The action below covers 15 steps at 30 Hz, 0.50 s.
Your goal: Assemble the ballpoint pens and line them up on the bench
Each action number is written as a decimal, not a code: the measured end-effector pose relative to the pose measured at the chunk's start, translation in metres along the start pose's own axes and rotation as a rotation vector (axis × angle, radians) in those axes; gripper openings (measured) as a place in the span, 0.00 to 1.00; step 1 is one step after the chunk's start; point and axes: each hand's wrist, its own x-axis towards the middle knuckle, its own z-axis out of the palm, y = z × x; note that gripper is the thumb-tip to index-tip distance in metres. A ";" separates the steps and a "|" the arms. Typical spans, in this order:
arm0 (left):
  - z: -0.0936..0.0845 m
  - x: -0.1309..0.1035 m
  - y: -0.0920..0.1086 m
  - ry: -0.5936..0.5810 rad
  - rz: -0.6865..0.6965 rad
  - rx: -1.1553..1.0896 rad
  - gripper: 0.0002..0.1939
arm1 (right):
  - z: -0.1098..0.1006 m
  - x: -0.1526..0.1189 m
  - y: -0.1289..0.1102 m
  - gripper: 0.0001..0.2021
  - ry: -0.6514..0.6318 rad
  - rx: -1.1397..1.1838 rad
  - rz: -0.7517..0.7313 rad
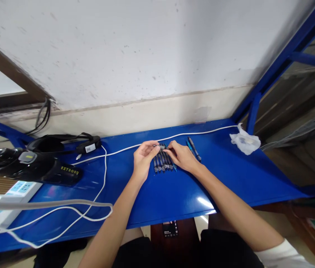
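Observation:
Both my hands meet over a row of several pens (pixel 163 162) lying side by side on the blue table (pixel 163 201). Between them is a grey pen (pixel 161 147), held roughly crosswise above the row. My left hand (pixel 144 158) is closed on its left part with thumb and fingers. The fingertips of my right hand (pixel 182 154) pinch its right end. Just right of that hand lie a dark pen (pixel 194 148) and a blue pen (pixel 190 146), close together. My fingers hide parts of the held pen and the upper part of the row.
At left are a black bottle (pixel 51 167), a white power strip (pixel 20 190), a black strapped device (pixel 90 146) and looping white cable (pixel 105 178). A crumpled white plastic bag (pixel 245 140) sits at right. Wall and blue frame posts (pixel 253 111) bound the table. A phone (pixel 170 228) lies below the front edge.

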 end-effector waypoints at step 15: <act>-0.001 0.001 -0.006 0.074 0.008 0.034 0.12 | -0.001 0.000 -0.002 0.11 -0.008 0.030 -0.011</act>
